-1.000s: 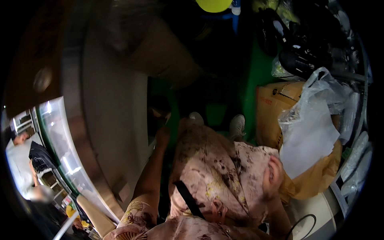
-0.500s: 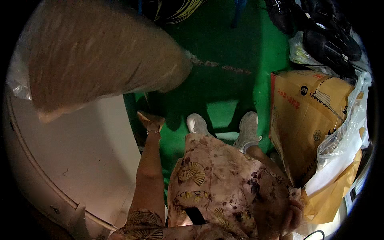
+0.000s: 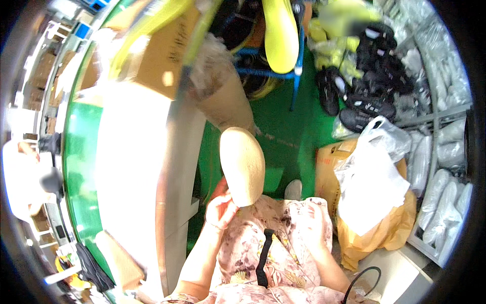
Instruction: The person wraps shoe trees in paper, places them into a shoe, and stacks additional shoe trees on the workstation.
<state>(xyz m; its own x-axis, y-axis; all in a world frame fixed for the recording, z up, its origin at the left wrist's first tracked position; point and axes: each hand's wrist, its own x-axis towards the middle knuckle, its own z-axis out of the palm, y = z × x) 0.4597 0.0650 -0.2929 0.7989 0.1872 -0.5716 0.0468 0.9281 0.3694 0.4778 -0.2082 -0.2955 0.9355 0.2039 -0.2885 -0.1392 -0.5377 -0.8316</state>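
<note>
My left hand (image 3: 221, 209) is closed on the lower end of a tan insole (image 3: 243, 164), which stands up in front of my lap with its rounded end pointing away. The fingers pinch its left edge. My right hand (image 3: 315, 220) rests over the floral skirt (image 3: 255, 218) on the right side of my lap. Bright light washes out its fingers, so their shape cannot be made out. A black strap (image 3: 264, 258) hangs down the middle of the skirt.
A beige bundle (image 3: 228, 99) topped with plastic lies by the white table (image 3: 134, 167). Yellow insoles (image 3: 280, 40) hang over a blue frame (image 3: 295, 91). Black shoes (image 3: 367, 105) pile up at far right, behind a cardboard box (image 3: 326, 167) and a white plastic bag (image 3: 372, 187).
The view has swung and brightened. My left hand has come up from low beside the table and now holds the tan insole. The large brown bundle sits farther right in view.
</note>
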